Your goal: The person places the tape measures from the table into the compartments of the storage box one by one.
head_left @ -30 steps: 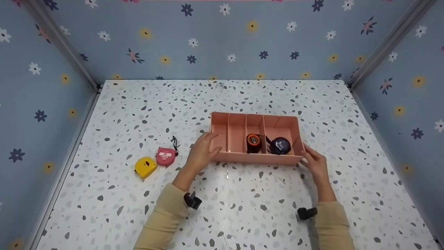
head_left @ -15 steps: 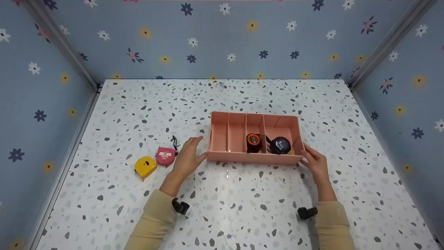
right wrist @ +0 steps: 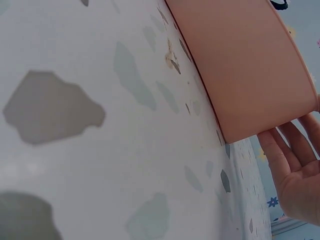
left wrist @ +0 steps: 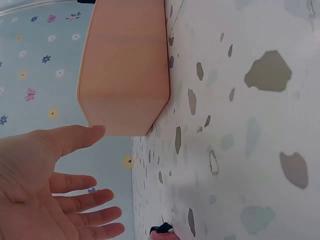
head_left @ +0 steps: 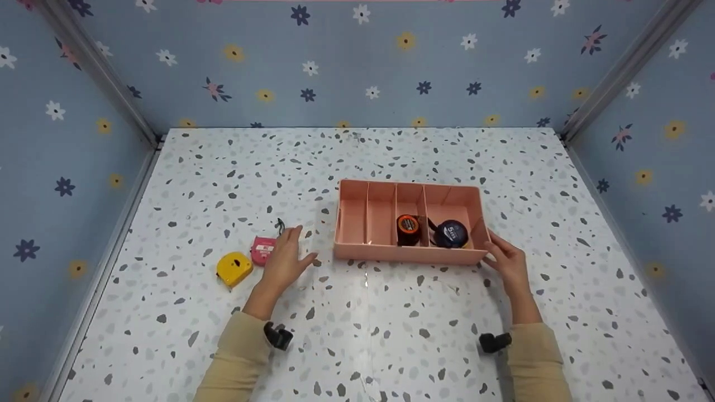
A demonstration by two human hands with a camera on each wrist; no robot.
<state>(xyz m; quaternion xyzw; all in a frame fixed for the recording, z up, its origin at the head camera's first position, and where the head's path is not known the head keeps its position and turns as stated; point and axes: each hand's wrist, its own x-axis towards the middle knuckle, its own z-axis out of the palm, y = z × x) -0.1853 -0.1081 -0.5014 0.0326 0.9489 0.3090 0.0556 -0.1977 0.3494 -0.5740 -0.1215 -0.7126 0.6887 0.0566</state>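
In the head view a pink divided box [head_left: 408, 254] sits on the table. An orange-and-black tape measure [head_left: 409, 226] lies in one compartment, and a dark blue tape measure [head_left: 451, 233] in the wider right one. My left hand [head_left: 283, 265], fingers extended, is apart from the box. It partly covers a pink tape measure [head_left: 261, 250] with a black strap; contact cannot be made out. Beside that lies a yellow tape measure [head_left: 234, 269]. My right hand [head_left: 508, 263] touches the box's right end, its fingers fairly straight against the wall in the right wrist view.
The speckled white table [head_left: 424, 346] is bounded by flowered blue walls [head_left: 357, 67] at the back and both sides. Thin dividers [head_left: 367, 215] split the box into compartments. Black wrist cameras [head_left: 277, 336] sit at both sleeves.
My left hand has let go of the box's left end and moved left to the pink tape measure. My right hand and the box stay in place.
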